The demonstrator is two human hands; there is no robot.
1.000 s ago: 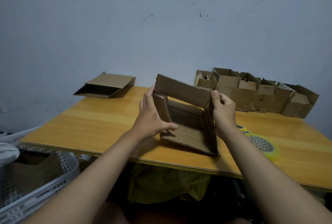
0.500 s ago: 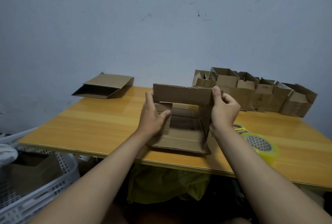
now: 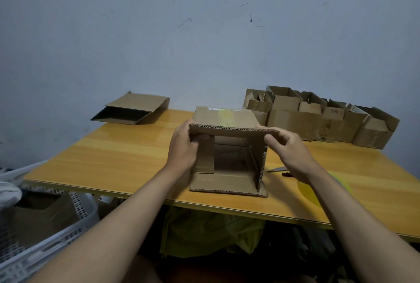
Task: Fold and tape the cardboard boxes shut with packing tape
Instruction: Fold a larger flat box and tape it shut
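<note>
A brown cardboard box (image 3: 225, 117) lies on its side near the front edge of the wooden table (image 3: 127, 157), its mouth facing me. My left hand (image 3: 183, 149) grips the box's left side, fingers curled onto the folded-in left flap. My right hand (image 3: 287, 148) grips the top flap's right corner, thumb under the corrugated edge. The bottom flap lies flat on the table and the right flap stands edge-on. A yellow roll of packing tape (image 3: 305, 188) lies on the table, mostly hidden behind my right forearm.
A flattened box (image 3: 134, 109) lies at the table's back left. A row of several open boxes (image 3: 318, 116) stands at the back right against the wall. A white plastic crate (image 3: 45, 244) with cardboard sits on the floor at left. A small blade (image 3: 276, 169) lies beside the tape.
The box has been turned so its open end faces me squarely. The top flap has come level, and both hands have shifted to its upper corners.
</note>
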